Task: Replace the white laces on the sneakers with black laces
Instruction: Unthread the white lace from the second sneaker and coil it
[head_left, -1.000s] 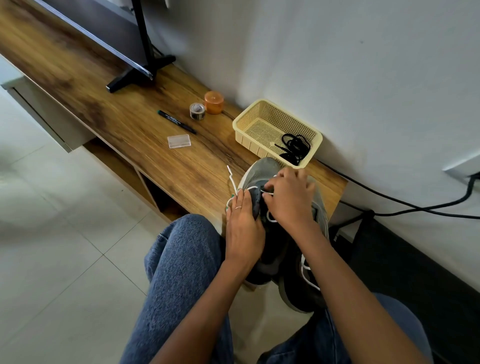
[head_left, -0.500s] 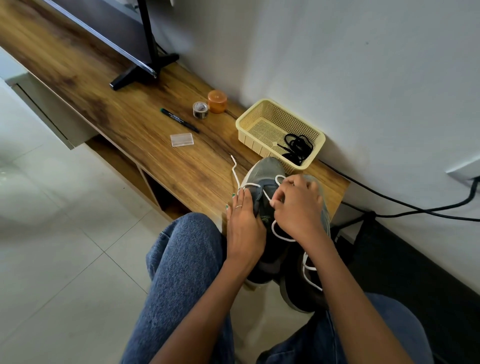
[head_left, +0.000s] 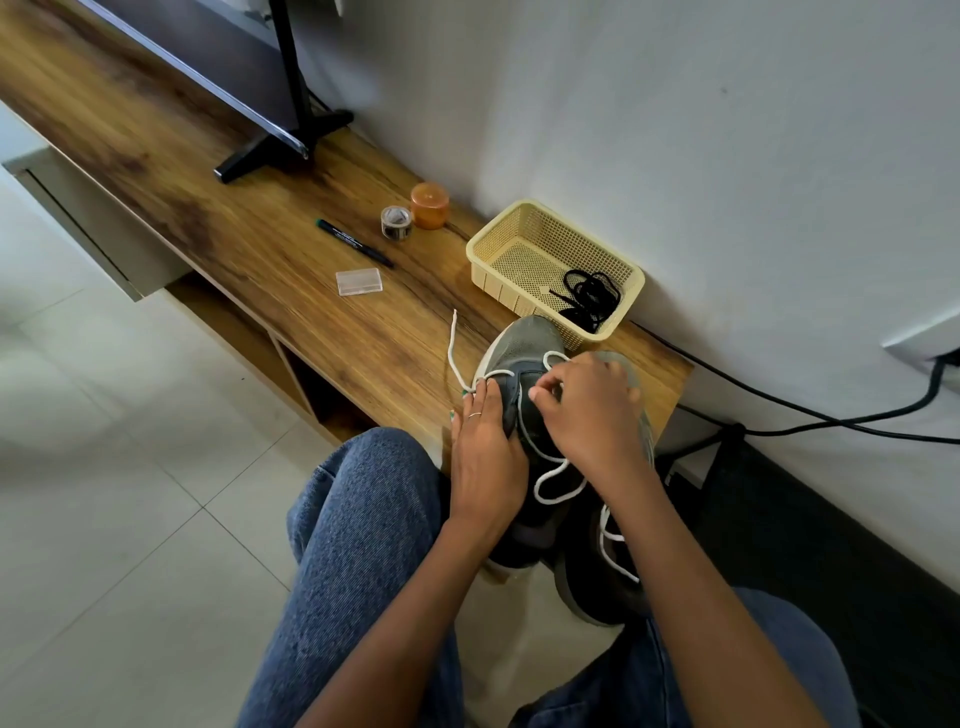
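Note:
Two grey sneakers lie on the near end of the wooden bench. My left hand (head_left: 485, 457) clasps the left side of the left sneaker (head_left: 524, 345). My right hand (head_left: 592, 410) pinches the white lace (head_left: 556, 480) over that shoe's eyelets; a loose loop hangs below the hand and a free end (head_left: 453, 343) trails left across the wood. The right sneaker (head_left: 602, 582) lies beside it under my right forearm, white lace still threaded. Black laces (head_left: 589, 299) are bundled in the yellow basket (head_left: 506, 231).
On the wooden bench (head_left: 249, 228) lie a clear plastic case (head_left: 358, 282), a black marker (head_left: 353, 243), a tape roll (head_left: 396, 222) and an orange cap (head_left: 429, 204). A monitor stand (head_left: 283, 148) stands further back. Black cables (head_left: 779, 405) run along the wall at right.
My right hand has drawn the white lace out of the upper eyelets, so a longer loose loop now hangs below it. The left hand has kept its hold on the sneaker.

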